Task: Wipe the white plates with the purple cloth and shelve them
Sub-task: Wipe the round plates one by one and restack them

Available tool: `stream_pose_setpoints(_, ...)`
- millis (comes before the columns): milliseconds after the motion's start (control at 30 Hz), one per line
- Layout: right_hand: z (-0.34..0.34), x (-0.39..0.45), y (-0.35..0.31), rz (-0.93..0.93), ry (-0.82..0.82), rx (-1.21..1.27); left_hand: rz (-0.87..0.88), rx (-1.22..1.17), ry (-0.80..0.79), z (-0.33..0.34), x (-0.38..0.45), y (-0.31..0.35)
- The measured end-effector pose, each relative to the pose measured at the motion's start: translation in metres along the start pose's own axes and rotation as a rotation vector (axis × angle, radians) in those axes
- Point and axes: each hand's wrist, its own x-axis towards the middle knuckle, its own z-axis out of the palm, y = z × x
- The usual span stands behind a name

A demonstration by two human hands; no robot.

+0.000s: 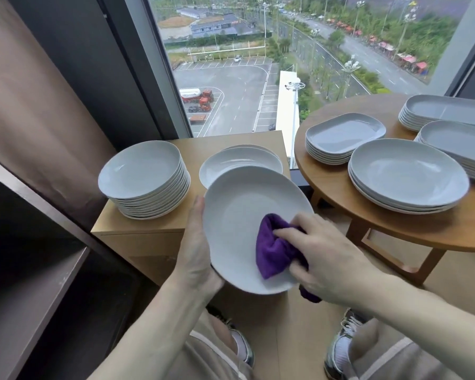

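A round white plate (239, 215) is held tilted in front of me, above the floor. My left hand (196, 248) grips its left rim from behind, fingers hidden under the plate. My right hand (327, 253) holds the bunched purple cloth (274, 248) against the plate's lower right face. A tall stack of round white plates (143, 176) stands on the small wooden cabinet (137, 229), with a low stack of two or three plates (239, 160) beside it.
A dark shelf unit (33, 283) stands at the left with an open bay. The round wooden table (422, 229) at the right carries a round plate stack (406, 176) and rectangular dish stacks (343, 135). A floor-to-ceiling window lies behind.
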Motion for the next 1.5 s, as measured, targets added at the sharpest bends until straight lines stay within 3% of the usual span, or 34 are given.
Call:
stream_pose_setpoints(133, -0.005, 0.012, 0.024, 0.163, 0.203, 0.042, -0.078, 0.097, -0.071, 0.015, -0.012, -0.021)
stream_pose_setpoints(300, -0.004, 0.006, 0.016, 0.161, 0.235, 0.086, -0.198, 0.152, -0.048, 0.027, -0.019, -0.05)
stream_pose_setpoints(433, -0.001, -0.003, -0.018, -0.001, 0.173, 0.156, -0.265, 0.073, 0.02, 0.028, -0.022, -0.061)
stream_pose_setpoints(667, -0.006, -0.017, -0.043, -0.168, -0.083, 0.184, -0.277, -0.025, 0.035, 0.022, -0.022, -0.043)
stream_pose_setpoints(867, -0.012, -0.014, -0.029, -0.165, -0.215, 0.232, -0.087, 0.007, 0.065, 0.013, -0.008, -0.013)
stream_pose_setpoints(1033, -0.004, 0.0, 0.003, -0.053, -0.093, 0.036, -0.015, 0.069, 0.055, 0.015, -0.009, -0.012)
stream_pose_setpoints(1200, -0.005, 0.011, 0.027, 0.087, 0.076, 0.019, -0.056, 0.164, -0.011, 0.023, -0.02, -0.027)
stream_pose_setpoints(1367, -0.022, 0.017, 0.048, 0.198, 0.188, 0.178, -0.103, 0.173, 0.033, 0.033, -0.028, -0.042)
stream_pose_setpoints(1500, -0.056, 0.023, 0.068, 0.417, 0.416, 0.412, -0.048, 0.109, 0.113, 0.037, -0.019, -0.053)
